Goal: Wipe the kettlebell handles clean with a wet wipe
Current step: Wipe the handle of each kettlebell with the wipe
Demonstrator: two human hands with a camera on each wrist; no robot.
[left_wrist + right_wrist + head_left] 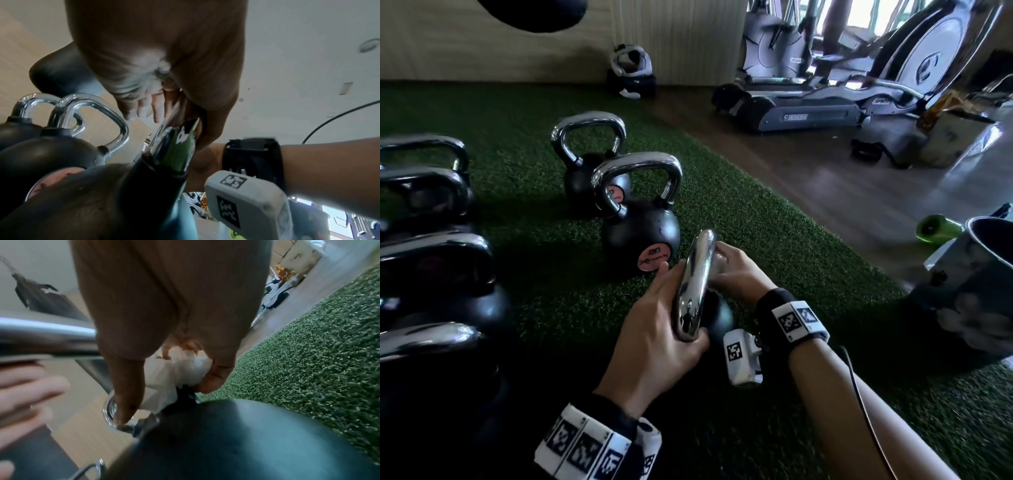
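A black kettlebell (720, 317) stands on the green turf just in front of me, its chrome handle (695, 284) pointing away. My left hand (657, 308) grips that handle from the left, thumb hooked under its near bend. My right hand (736, 270) is on the handle's right side and pinches a crumpled white wet wipe (176, 368) round the handle's leg, just above the black body (226, 434). In the head view only a pale scrap of the wipe (718, 262) shows past the handle. The left wrist view shows the handle (174, 146) beside my palm.
Two more chrome-handled kettlebells (640, 233) (589, 171) stand ahead on the turf (551, 274), and several others (431, 260) line the left edge. A metal bucket (983, 260) and a green bottle (938, 228) sit at the right. Exercise machines (825, 85) stand on the wooden floor behind.
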